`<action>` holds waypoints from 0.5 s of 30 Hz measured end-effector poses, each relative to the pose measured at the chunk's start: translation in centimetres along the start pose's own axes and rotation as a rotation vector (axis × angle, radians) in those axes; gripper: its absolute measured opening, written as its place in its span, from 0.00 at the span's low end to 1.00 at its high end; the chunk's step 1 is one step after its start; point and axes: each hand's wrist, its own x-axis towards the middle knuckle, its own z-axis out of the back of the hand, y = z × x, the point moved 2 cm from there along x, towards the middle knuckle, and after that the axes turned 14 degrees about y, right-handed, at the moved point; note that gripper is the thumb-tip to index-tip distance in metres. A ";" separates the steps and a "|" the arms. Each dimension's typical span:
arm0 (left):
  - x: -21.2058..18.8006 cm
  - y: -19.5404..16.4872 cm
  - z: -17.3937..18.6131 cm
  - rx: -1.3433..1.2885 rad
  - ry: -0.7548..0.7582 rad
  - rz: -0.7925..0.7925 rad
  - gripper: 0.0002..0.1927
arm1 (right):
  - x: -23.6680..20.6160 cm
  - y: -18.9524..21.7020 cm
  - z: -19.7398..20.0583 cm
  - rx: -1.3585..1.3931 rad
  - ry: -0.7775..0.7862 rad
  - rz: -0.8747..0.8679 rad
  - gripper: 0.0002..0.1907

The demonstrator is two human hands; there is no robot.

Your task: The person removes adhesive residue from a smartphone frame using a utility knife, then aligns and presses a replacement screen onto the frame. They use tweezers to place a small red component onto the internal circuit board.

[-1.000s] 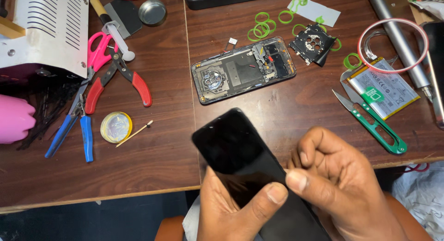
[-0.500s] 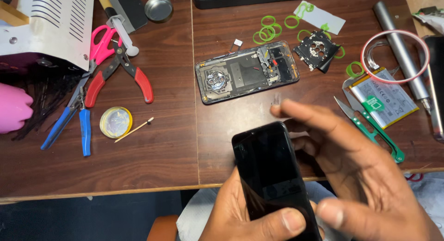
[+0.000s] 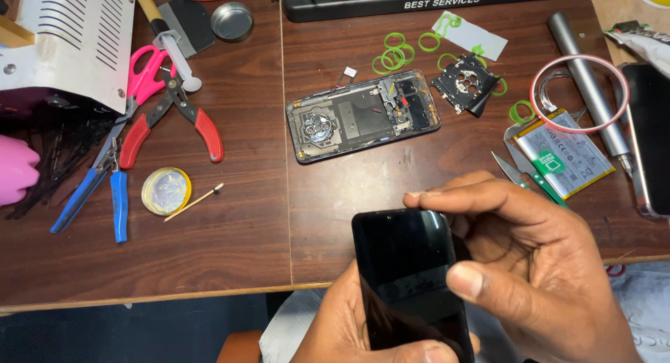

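A dark, blank phone screen [image 3: 408, 279] is sitting at six o'clock; a white-labelled battery [image 3: 564, 161] with a green patch is lying at three o'clock.

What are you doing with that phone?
A person holds a black phone in both hands over the edge of a wooden table. The left hand cups it from below; the right hand grips its top and side. Its screen is dark. On the table lies an opened phone body, with a battery, pliers and green rings around it.
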 end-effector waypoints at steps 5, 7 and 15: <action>-0.1 0.3 -0.3 -0.083 0.011 0.055 0.51 | -0.1 -0.4 0.4 -0.021 -0.077 0.045 0.14; -0.1 0.3 -0.6 -0.109 0.015 0.037 0.51 | 0.0 -0.5 0.6 -0.003 -0.098 0.052 0.11; 0.2 0.3 -1.1 -0.199 -0.049 -0.008 0.49 | 0.1 -0.8 1.2 -0.102 -0.199 -0.005 0.08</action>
